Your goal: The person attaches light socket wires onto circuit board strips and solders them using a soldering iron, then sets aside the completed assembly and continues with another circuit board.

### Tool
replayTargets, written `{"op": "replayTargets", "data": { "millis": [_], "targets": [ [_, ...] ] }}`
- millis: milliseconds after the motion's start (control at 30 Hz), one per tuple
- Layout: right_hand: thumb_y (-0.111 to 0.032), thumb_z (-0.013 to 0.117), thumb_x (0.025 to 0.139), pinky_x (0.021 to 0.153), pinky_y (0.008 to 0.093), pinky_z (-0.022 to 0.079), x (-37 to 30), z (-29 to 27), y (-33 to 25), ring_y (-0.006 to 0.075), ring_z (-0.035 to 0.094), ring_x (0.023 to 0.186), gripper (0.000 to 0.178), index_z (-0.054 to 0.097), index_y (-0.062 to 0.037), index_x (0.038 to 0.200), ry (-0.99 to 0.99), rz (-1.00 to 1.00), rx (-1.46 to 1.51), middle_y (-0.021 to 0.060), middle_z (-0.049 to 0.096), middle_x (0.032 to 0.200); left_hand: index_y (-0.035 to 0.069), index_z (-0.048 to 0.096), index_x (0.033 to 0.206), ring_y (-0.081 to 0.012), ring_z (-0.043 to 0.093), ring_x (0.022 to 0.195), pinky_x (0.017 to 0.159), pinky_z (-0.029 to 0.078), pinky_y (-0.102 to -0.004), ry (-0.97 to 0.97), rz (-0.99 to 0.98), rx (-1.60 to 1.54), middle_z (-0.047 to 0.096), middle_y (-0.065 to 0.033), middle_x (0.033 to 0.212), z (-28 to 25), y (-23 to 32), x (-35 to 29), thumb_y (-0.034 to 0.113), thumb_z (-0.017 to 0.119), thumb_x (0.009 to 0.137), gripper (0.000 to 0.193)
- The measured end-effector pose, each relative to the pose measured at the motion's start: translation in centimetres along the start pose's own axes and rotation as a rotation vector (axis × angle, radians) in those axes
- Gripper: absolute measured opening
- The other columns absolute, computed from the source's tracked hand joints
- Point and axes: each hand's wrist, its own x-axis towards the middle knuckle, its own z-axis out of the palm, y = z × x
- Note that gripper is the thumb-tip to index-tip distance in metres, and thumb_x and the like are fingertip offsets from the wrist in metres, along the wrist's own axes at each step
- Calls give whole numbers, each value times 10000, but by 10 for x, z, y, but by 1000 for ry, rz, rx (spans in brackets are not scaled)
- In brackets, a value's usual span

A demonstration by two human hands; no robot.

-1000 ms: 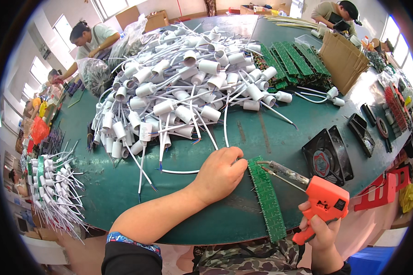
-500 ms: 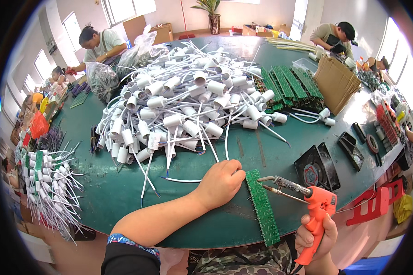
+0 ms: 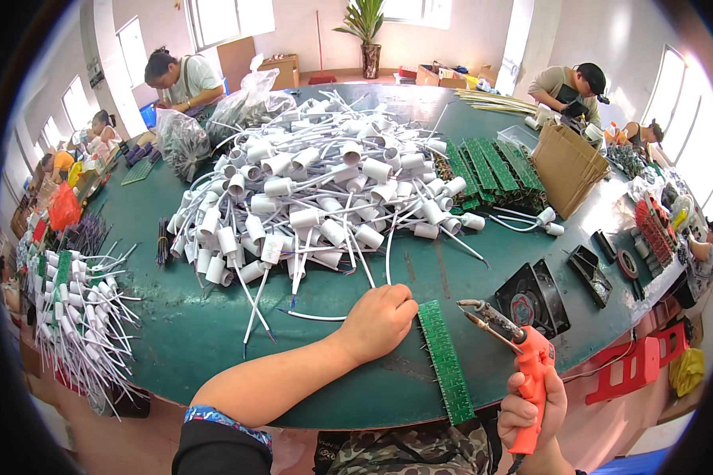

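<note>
My left hand [image 3: 378, 321] is closed beside the upper end of a long green circuit board strip [image 3: 445, 360]. White cables [image 3: 388, 261] from the pile run in under its fingers, and it grips one; the tip is hidden. In my right hand [image 3: 532, 404] is an orange soldering gun [image 3: 533, 368], held by its handle. Its metal tip points up and left, just off the board's right edge, and touches nothing. The board lies on the green table [image 3: 341, 396] with its lower end at the near edge.
A big heap of white lamp sockets [image 3: 305, 218] fills the middle. Stacked green boards [image 3: 491, 174], a cardboard piece [image 3: 566, 170] and a black fan [image 3: 531, 301] stand to the right. More wired sockets [image 3: 87, 324] hang over the left edge. Other people work around the table.
The soldering gun's tip has pulled away from the board, to the right. The left hand stays at the board's upper end. The whole view has tilted slightly upward.
</note>
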Motion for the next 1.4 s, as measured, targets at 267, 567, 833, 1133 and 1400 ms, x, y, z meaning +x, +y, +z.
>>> {"op": "replayTargets", "data": {
  "millis": [267, 567, 833, 1133, 1400],
  "targets": [
    [-427, 490, 1041, 600, 238, 488, -6, -4, -2, 154, 601, 719, 574, 424, -94, 1504, 42, -28, 15, 131, 662, 1274, 42, 630, 907, -308, 626, 949, 811, 485, -440, 94, 46, 8, 626, -110, 1033, -23, 23, 7, 122, 729, 773, 185],
    [-421, 428, 1051, 471, 288, 507, -1, -17, 21, 198, 590, 562, 546, 437, 38, 1346, 224, -384, -402, 227, 657, 1127, 34, 627, 1138, -104, 613, 980, 886, 499, -276, -49, -826, -1598, 656, -35, 1071, -36, 87, 12, 151, 647, 1016, 170],
    [-409, 488, 1030, 444, 283, 516, -1, -26, 30, 189, 568, 473, 580, 412, 73, 1344, 201, -480, -727, 271, 667, 1038, 60, 644, 1068, -110, 646, 874, 816, 517, -275, 179, -955, -1788, 679, -16, 972, -24, 93, 5, 146, 631, 1026, 97],
    [-286, 579, 1003, 456, 255, 530, 5, -27, 41, 169, 614, 535, 543, 392, 63, 1374, 171, -745, -995, 265, 666, 1099, 60, 665, 1072, -107, 651, 884, 832, 529, -278, 168, -1023, -1844, 686, -8, 969, -21, 91, 5, 150, 629, 1027, 107],
    [-271, 583, 994, 508, 238, 561, -27, -38, 10, 158, 640, 604, 573, 371, 67, 1406, 191, -820, -1032, 259, 643, 1121, 17, 647, 968, -272, 665, 909, 780, 525, -380, -114, -299, -203, 649, -114, 951, -60, 20, 31, 98, 713, 887, 132]
  ]
}}
